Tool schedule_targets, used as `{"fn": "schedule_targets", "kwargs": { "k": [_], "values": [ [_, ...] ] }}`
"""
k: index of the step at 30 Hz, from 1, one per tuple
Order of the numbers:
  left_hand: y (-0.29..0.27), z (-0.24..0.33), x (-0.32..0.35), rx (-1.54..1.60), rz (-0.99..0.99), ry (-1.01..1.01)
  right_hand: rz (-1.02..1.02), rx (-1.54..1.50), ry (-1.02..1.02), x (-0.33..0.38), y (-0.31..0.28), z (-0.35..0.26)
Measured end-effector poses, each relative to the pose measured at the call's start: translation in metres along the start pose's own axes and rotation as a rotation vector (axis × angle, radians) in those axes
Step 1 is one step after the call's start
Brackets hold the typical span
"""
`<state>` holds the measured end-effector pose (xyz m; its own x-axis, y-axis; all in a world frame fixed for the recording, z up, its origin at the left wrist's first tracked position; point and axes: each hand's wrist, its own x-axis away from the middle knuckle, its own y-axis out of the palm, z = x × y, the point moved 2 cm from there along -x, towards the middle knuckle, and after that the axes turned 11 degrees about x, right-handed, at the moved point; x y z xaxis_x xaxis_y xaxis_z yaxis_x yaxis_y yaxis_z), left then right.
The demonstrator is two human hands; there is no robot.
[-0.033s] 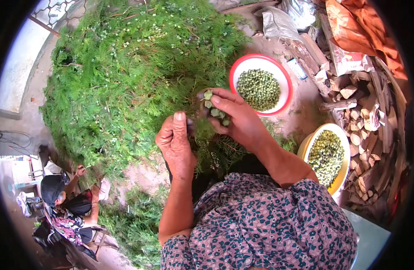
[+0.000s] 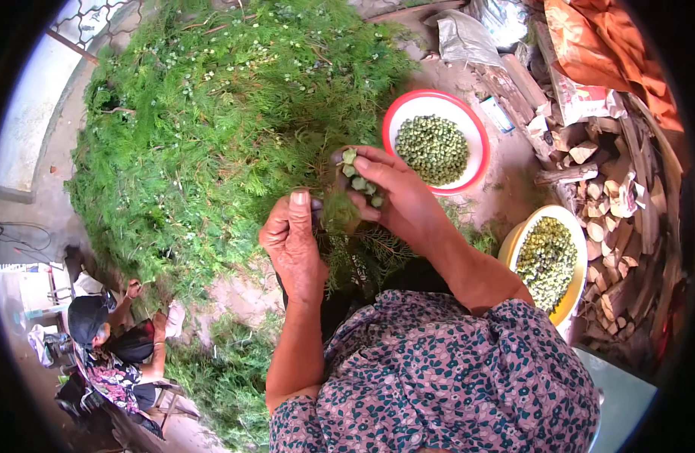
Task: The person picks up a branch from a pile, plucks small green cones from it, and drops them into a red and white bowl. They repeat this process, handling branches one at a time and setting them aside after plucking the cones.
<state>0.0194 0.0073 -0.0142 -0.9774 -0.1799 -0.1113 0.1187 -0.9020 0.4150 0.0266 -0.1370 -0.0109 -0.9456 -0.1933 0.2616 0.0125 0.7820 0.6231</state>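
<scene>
Holds a short row of pale green, knobbly, rounded cones [image 2: 360,179] in the bare right hand [image 2: 402,198], with thumb and fingers closed around it, above the near right edge of a large heap of feathery green conifer branches [image 2: 234,113]. Slants lengthwise from far left to near right, pointing one end at the heap and the other back toward the dark-clad lap. Has a wispy green sprig [image 2: 338,215] just beside it, between both hands, drooping lapward. Curls the bare left hand [image 2: 293,240] narrow, with the thumb pointing away from the body; cannot tell of any stem pinched there.

Shows a dusty, pale brown floor [image 2: 506,181] along the heap's right edge, and a smooth white surface [image 2: 42,113] at the floor's left edge. Carries, right of the heap, a round white basin with a red rim [image 2: 476,155], loaded with small olive-green cones [image 2: 430,147]; nearer, a round yellow basin [image 2: 581,264] of similar pieces, with the right forearm [image 2: 476,264] between it and the lap. Bears split brown firewood [image 2: 611,219] along the right edge, crumpled orange cloth [image 2: 604,45] in the far right corner, and, toward the near left corner, a seated person in a dark cap [image 2: 110,370] beside a smaller green heap [image 2: 230,370].
</scene>
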Motion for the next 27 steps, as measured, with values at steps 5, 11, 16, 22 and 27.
{"fn": "schedule_targets", "kwargs": {
  "k": [5, 11, 16, 22, 27],
  "values": [
    [-0.022, -0.007, 0.001, -0.041, 0.066, -0.028, 0.170, -0.036, -0.072, -0.015, -0.034, -0.002],
    [-0.064, -0.010, 0.011, -0.178, 0.237, -0.027, 0.409, -0.331, -0.156, -0.052, -0.156, -0.009],
    [-0.079, -0.009, 0.043, -0.526, 0.108, -0.232, 0.662, -0.401, -0.344, -0.058, -0.244, -0.014],
    [-0.062, -0.016, 0.082, -0.826, -0.211, 0.003, 0.735, 0.142, -0.476, -0.056, -0.345, -0.018],
    [-0.055, -0.031, 0.094, -1.036, -0.443, -0.064, 0.829, -0.371, -0.437, -0.047, -0.280, -0.037]
  ]
}}
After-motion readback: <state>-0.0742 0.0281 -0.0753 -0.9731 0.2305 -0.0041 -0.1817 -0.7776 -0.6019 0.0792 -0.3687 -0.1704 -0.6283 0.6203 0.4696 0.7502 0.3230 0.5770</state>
